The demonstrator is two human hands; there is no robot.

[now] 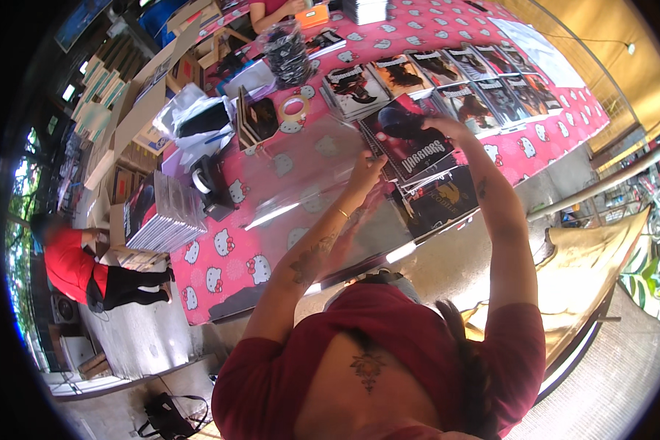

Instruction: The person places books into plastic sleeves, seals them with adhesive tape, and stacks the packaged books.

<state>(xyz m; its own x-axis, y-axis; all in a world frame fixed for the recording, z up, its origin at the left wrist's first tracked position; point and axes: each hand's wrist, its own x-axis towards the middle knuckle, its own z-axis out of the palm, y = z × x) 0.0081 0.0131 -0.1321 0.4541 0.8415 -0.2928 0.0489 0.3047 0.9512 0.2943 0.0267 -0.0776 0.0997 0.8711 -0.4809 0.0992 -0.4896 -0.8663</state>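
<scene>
A dark spiral-bound notebook (pixel 407 136) with a red and black cover lies tilted at the table's near right, over other notebooks. My right hand (pixel 447 130) grips it by its far right edge, fingers bent over the cover. Beside its left edge, my left hand (pixel 367 174) is closed, apparently pinching the rim of a clear plastic sleeve (pixel 301 172) that spreads over the tabletop to the left. Whether the notebook's corner is inside the sleeve I cannot tell. Below my right wrist rests another black notebook (pixel 441 202) with a gold design.
Rows of illustrated notebooks (pixel 466 106) cover the far right of the pink patterned table (pixel 216 279). A tape roll (pixel 295 108), a black tape dispenser (pixel 211 187) and a wrapped notebook stack (pixel 165 213) lie leftward. Cardboard boxes (pixel 125 150) and a person in red (pixel 77 264) are beyond.
</scene>
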